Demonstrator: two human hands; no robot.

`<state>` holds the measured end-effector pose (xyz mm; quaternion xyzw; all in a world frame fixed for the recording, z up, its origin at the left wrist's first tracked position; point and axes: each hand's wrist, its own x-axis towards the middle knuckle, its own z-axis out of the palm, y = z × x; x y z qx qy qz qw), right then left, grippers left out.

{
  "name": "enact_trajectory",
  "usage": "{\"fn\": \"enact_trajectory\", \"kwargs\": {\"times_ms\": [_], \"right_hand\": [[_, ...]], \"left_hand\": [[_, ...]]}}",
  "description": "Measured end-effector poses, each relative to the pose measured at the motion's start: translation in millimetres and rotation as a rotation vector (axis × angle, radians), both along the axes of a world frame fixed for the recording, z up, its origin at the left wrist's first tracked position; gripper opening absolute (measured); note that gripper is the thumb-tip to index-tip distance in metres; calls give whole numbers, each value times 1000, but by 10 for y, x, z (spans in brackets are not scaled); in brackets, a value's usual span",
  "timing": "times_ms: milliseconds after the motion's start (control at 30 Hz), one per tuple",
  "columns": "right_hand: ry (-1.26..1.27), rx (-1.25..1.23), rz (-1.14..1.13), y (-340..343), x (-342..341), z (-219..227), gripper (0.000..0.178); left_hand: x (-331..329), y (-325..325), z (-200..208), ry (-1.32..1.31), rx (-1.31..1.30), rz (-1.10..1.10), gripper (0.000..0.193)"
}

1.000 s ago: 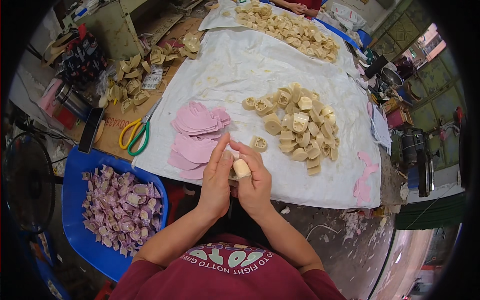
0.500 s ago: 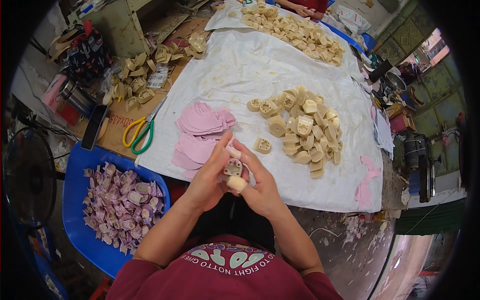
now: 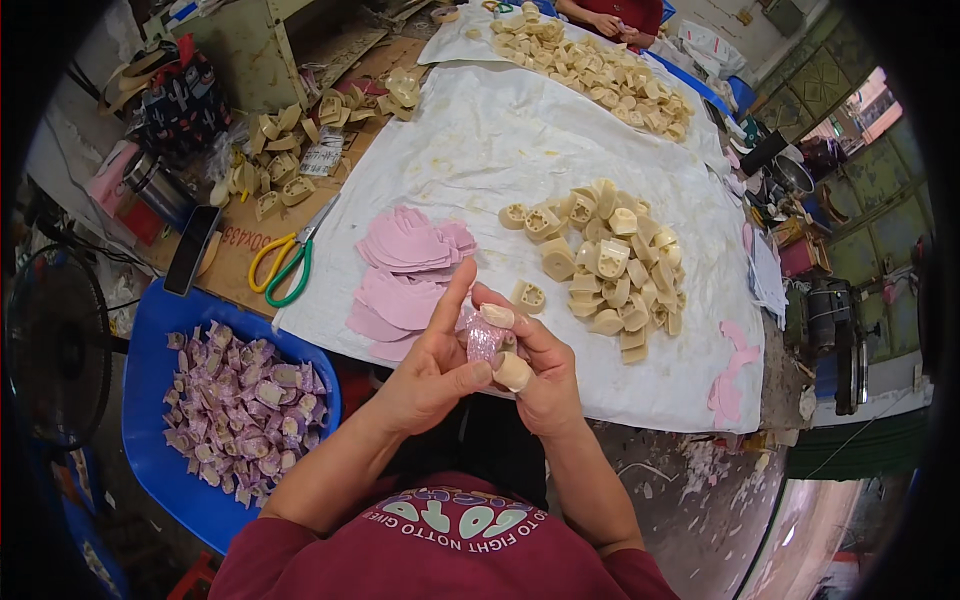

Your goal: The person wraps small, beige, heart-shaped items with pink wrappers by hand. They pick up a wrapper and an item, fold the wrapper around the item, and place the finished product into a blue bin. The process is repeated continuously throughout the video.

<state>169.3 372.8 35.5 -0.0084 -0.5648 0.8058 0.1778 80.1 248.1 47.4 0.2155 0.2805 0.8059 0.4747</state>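
Note:
Just in front of the table's near edge, a small shoe heel [image 3: 486, 338] shows a sparkly pink glitter cover on its upward side. My right hand [image 3: 548, 378] grips it between fingers and thumb; pale tape or finger covers wrap the thumb and a finger. My left hand [image 3: 428, 380] is closed on the other side, thumb pressed toward the cover and index finger stretched along it. Part of the heel is hidden by my fingers. Beyond my left hand lie stacked pink cover pieces [image 3: 400, 290]. A bare beige heel [image 3: 528, 296] sits beyond my right hand, near a heap of beige heels [image 3: 610, 250].
At left, a blue tub [image 3: 150, 440] holds many pink-covered heels [image 3: 245, 410]. Scissors [image 3: 290, 262] with yellow and green handles, a phone [image 3: 192, 250] and a steel flask [image 3: 160, 190] lie nearby. Across the table, another person's hands [image 3: 615, 27] are beside a larger heel heap [image 3: 600, 75].
The heel has been turned in my hands: its hollow underside with holes faced up before, and the glittery cover shows now. My right hand has shifted slightly right; my left thumb has moved onto the heel.

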Motion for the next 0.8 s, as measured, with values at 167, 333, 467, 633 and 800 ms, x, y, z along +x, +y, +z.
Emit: {"fn": "enact_trajectory", "kwargs": {"times_ms": [167, 333, 467, 633, 800], "right_hand": [[-235, -280, -98, 146, 111, 1, 36], [-442, -120, -27, 265, 166, 94, 24], [-416, 103, -85, 221, 191, 26, 19], [-282, 14, -137, 176, 212, -41, 20], [-273, 86, -208, 168, 142, 47, 23]], "left_hand": [[-267, -27, -11, 1334, -215, 213, 92], [-315, -23, 1, 1675, -209, 256, 77], [-396, -92, 63, 1650, -343, 188, 69], [-374, -80, 151, 1696, -353, 283, 51], [-254, -4, 8, 1563, -412, 446, 46]]}}
